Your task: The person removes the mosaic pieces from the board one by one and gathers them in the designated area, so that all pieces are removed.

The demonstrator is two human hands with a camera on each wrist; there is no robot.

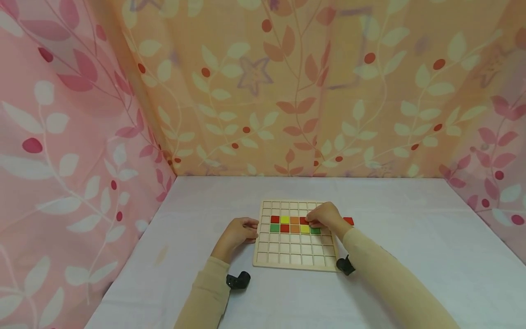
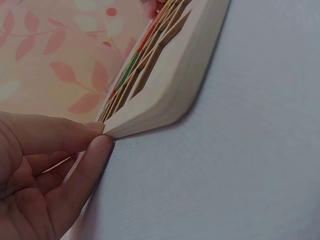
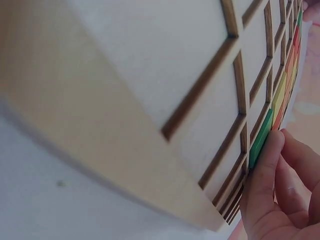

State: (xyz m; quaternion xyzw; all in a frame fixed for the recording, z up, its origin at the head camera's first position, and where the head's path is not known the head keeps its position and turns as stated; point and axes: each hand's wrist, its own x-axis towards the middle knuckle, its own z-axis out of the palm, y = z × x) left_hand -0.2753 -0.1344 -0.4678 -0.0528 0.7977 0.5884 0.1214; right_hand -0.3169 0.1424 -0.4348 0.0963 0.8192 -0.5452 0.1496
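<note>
A square wooden grid board (image 1: 283, 261) lies on the table. Two rows of coloured square tiles fill part of it: the upper row shows red, yellow, orange and red, the lower one green, red, orange, yellow and green. My left hand (image 1: 238, 231) pinches the board's left edge between thumb and finger, as the left wrist view shows. Over the right end of the tile rows is my right hand (image 1: 326, 217), thumb and fingertips close together beside the green tile (image 3: 262, 138). Whether a tile sits between those fingertips is hidden.
A red tile (image 1: 348, 221) shows past the board's right side, partly behind the right wrist. Each wrist wears a black device (image 1: 238, 280). White cloth (image 1: 205, 196) covers the table, and a patterned curtain (image 1: 230, 100) hangs behind it.
</note>
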